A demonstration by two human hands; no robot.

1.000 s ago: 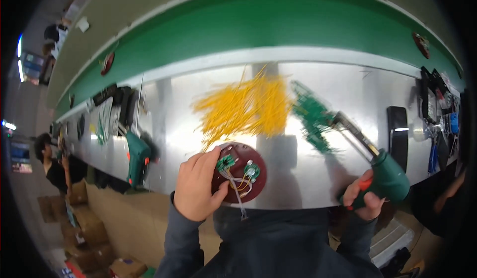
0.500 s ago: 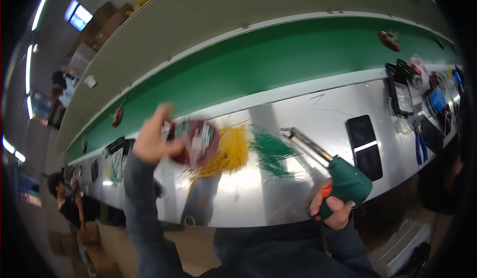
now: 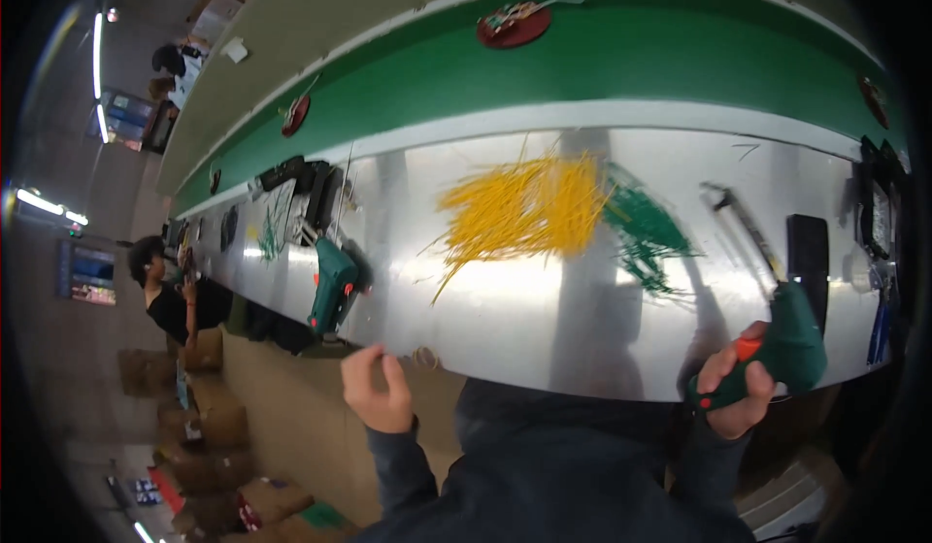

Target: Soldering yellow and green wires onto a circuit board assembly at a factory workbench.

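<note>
My right hand [image 3: 735, 388] is wrapped round the handle of a green pistol-grip tool [image 3: 798, 339] with an orange trigger and a long, thin metal nose pointing away over the table. At the table's front edge, my left hand [image 3: 377, 393] hovers with thumb and forefinger apart, nothing visible in it. Beside it lies a small ring [image 3: 424, 357]. A loose pile of thin yellow strands [image 3: 524, 208] and a smaller pile of green strands [image 3: 646, 232] lie mid-table. On the green strip behind rests a dark red disc [image 3: 515, 26] carrying small parts.
A second green pistol-shaped tool [image 3: 335, 276] and a black case [image 3: 316, 194] stand left on the metal table [image 3: 485, 339]. A phone [image 3: 808, 262] lies at the right. More red discs sit along the green strip [image 3: 408, 77]. A co-worker [image 3: 175, 291] is far left.
My left hand has let go of a red disc, which now lies on the green strip, and has drawn back toward me. My right hand still holds the tool. The view has shifted.
</note>
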